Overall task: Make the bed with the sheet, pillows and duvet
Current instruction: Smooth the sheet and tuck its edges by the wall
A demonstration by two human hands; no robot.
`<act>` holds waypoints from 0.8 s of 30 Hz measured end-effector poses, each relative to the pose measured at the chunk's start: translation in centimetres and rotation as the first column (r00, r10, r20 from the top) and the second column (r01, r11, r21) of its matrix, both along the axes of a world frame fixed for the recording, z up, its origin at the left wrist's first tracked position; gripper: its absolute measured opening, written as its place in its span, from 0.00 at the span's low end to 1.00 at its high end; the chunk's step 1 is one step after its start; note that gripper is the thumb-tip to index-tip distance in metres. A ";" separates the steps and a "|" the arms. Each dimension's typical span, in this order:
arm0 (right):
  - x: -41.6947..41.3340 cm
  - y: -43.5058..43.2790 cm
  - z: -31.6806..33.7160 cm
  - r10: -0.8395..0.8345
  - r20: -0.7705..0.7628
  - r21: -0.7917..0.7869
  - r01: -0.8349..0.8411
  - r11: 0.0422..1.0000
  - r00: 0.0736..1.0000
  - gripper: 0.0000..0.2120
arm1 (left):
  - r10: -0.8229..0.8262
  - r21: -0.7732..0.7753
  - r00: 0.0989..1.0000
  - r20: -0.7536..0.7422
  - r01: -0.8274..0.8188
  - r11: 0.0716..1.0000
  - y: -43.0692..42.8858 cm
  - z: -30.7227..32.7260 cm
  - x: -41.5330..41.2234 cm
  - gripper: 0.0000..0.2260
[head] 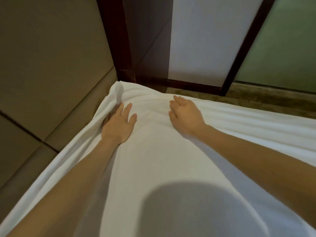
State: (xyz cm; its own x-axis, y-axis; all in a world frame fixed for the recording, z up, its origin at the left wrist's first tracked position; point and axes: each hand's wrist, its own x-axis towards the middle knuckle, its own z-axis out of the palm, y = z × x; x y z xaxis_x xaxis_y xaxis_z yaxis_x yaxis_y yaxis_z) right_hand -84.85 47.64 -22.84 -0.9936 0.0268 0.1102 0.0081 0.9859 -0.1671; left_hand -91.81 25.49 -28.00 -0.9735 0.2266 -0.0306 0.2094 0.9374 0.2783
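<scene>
A white sheet [162, 159] covers the bed and fills the lower half of the head view, with faint stripes on its right part. My left hand [118, 124] lies flat on it near the bed's far left corner, fingers spread, two of them pushed down between the sheet edge and the padded headboard. My right hand [184, 115] rests palm down on the sheet near the far edge, fingers apart. A small fold of sheet [119, 90] stands up at the corner. No pillow or duvet is visible.
A padded brown headboard [51, 74] runs along the bed's left side. Dark wooden frames [126, 48], a white panel [205, 40] and a green glass panel [282, 48] stand beyond the corner. A strip of brown floor [256, 98] lies past the far edge.
</scene>
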 end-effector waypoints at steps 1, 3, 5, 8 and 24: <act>1.8 -0.2 0.1 0.032 -0.005 -0.042 -0.032 0.999 0.999 0.23 | 0.001 0.005 1.000 0.002 -0.001 1.000 -0.1 0.0 -0.1 0.26; 5.3 0.6 -0.3 0.101 0.138 -0.071 -0.092 0.993 0.985 0.25 | -0.002 0.004 1.000 0.009 0.002 1.000 -0.1 -0.2 -0.3 0.26; 6.7 3.1 -1.4 0.090 0.290 0.017 -0.100 0.995 0.953 0.27 | -0.010 -0.001 1.000 0.016 0.010 1.000 -0.1 -0.3 -0.3 0.26; 4.6 6.1 -2.5 -0.036 0.302 0.059 0.019 0.998 0.953 0.27 | 0.028 -0.121 1.000 -0.003 -0.028 0.992 0.7 1.3 0.4 0.24; 7.6 13.1 0.0 0.066 0.091 -0.389 -0.026 0.921 0.994 0.25 | -0.244 -0.145 0.963 -0.113 0.227 0.963 10.1 0.1 12.3 0.31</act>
